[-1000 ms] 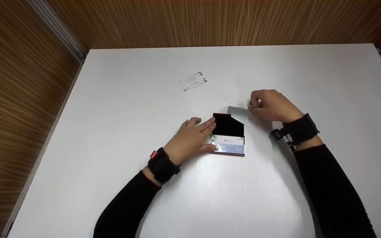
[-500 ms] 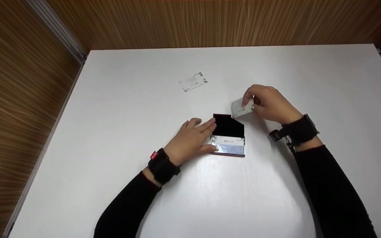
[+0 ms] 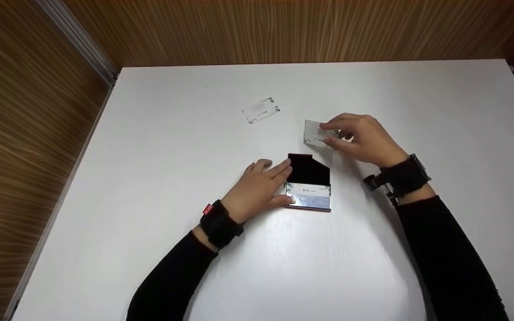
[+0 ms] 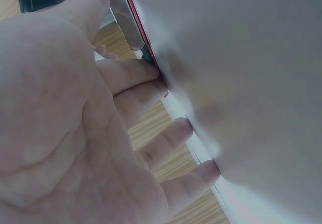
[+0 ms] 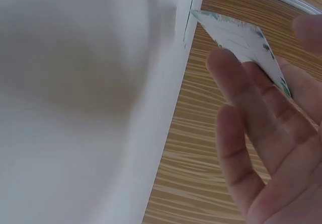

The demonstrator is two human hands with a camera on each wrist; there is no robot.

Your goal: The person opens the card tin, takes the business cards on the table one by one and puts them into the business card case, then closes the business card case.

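Note:
A business card case (image 3: 308, 203) lies unfolded on the white table, its black inner lid away from me. A printed card shows in its shiny front part. My left hand (image 3: 257, 189) rests on the case's left side, two fingertips at the lid and the thumb on the front; the left wrist view shows its fingers nearly straight against the red edge. Above the case, my right hand (image 3: 364, 138) holds a white business card (image 3: 314, 133) with leafy corners, tilted, between its fingers. In the right wrist view the thumb (image 5: 308, 32) stands off the card.
Another white card (image 3: 260, 110) lies flat on the table (image 3: 172, 133), beyond the case and to its left. Wood-grain panels (image 3: 239, 31) stand behind the table and along its left side. Both wrists carry black straps with devices.
The card in my right hand has gone from edge-on to face-up, moving slightly left and away. The right thumb and fingers have shifted on it. My left hand and the case stay put.

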